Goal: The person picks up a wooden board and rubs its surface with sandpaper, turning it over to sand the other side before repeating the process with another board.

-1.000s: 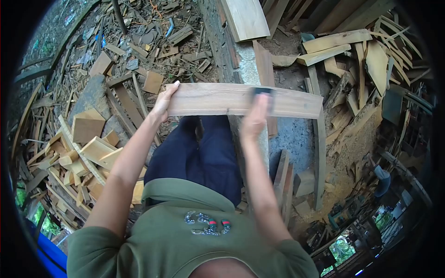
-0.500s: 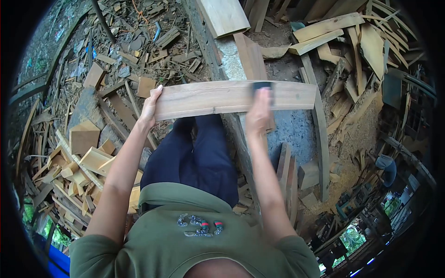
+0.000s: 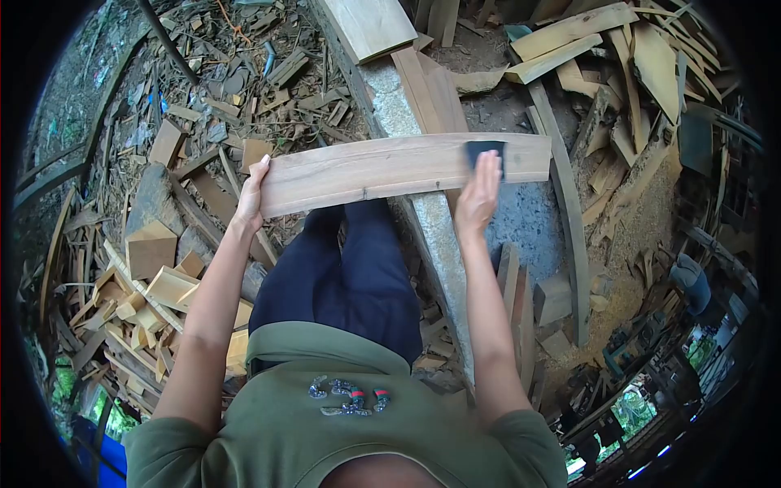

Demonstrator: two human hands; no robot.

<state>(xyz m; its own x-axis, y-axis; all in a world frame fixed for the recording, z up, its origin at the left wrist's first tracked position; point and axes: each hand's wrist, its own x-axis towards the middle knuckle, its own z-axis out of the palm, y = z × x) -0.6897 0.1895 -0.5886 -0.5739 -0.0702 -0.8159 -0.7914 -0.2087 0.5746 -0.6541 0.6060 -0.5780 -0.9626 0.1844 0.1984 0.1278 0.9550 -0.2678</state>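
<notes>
A long, slightly curved wooden board [image 3: 350,171] lies crosswise in front of me, with dark marks along its near edge. My left hand [image 3: 252,193] is closed around its left end, thumb on the upper face. Near the right end, my right hand [image 3: 478,199] presses a dark piece of sandpaper [image 3: 485,146] flat against the face. The fingers are stretched together over the sandpaper and hide part of it. Beneath the board's right half, planks [image 3: 431,102] rest by a concrete ledge [image 3: 396,102].
A pale plank [image 3: 370,28] lies at the top of the ledge. Cut wood blocks [image 3: 150,248] are heaped on the left, and curved offcuts [image 3: 573,45] pile up at the upper right. A long curved strip [image 3: 569,220] stands right of the board. Sawdust [image 3: 622,260] covers ground there.
My right hand and the sandpaper have moved right along the board. The board and my left hand have shifted slightly left in view.
</notes>
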